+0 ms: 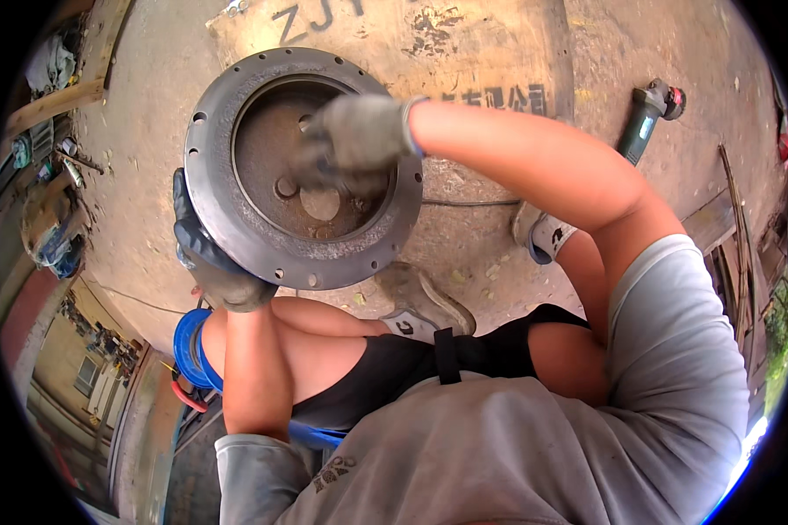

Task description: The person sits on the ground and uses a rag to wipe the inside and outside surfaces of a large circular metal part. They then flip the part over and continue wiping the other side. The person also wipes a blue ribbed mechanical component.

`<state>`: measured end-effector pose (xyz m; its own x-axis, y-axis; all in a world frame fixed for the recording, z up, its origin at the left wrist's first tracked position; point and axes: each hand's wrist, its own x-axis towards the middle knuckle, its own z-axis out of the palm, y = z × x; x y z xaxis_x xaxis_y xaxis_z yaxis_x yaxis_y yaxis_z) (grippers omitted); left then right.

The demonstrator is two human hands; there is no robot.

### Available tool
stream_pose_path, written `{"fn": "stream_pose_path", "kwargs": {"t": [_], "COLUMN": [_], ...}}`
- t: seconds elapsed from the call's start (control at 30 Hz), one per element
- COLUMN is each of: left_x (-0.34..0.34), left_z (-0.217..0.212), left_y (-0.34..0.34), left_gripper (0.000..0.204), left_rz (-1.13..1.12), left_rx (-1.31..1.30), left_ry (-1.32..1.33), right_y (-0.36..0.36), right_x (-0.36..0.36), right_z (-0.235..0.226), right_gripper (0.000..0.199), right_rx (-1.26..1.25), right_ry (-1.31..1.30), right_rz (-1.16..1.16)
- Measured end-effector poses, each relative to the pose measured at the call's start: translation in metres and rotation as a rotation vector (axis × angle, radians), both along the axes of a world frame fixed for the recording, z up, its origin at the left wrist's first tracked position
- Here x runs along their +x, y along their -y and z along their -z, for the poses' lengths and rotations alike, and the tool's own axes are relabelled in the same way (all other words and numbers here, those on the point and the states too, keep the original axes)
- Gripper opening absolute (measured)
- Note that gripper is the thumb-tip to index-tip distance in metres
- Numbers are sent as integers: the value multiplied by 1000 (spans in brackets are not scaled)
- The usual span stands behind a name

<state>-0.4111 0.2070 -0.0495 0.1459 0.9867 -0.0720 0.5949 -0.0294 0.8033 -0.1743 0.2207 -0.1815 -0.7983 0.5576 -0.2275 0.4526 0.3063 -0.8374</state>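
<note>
A heavy, round metal drum with a wide flange [214, 197] and bolt holes around its rim is in front of me, left of centre. My left hand [219, 267], in a dark-palmed work glove, grips the flange at its lower left edge, with fingers along the outside. Over the drum's recessed middle is my right hand [359, 136], also gloved and smeared by motion. Its fingers are too blurred to show whether they hold anything. Inside the recess, a brownish inner face [276, 157] shows several holes and a larger central opening.
A cordless-looking angle grinder [644, 121] lies on the floor to the right. Beneath and beyond the drum is a stencilled wooden board [490, 52]. A dark cable [473, 203] crosses the floor near my shoes. Wood and clutter line the left side.
</note>
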Motion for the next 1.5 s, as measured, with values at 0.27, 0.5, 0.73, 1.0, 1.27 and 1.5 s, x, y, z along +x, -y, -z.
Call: {"fn": "stream_pose_path", "kwargs": {"t": [0.27,0.5,0.73,1.0,1.27,1.5], "left_x": [3,-14,2,-6,2,5], "left_z": [2,5,5,11,7,8], "left_y": [0,4,2,10,-1,-1], "left_gripper": [75,74,69,79,74,72], "left_rz": [-72,-79,-1,-137,-109,-161], "left_rx": [-125,-72,68,-210,-80,-169], "left_ry": [122,77,3,426,215,429], "right_y": [24,20,1,40,2,-5], "right_x": [-64,-1,-57,-65,-89,-69], "right_z": [-10,-1,-16,-6,-1,62], "right_gripper": [43,40,44,42,44,44], "right_rx": [75,14,252,288,153,126], "right_ry": [-369,-33,-252,-586,-421,127], "right_rz": [696,-208,514,428,640,689]}}
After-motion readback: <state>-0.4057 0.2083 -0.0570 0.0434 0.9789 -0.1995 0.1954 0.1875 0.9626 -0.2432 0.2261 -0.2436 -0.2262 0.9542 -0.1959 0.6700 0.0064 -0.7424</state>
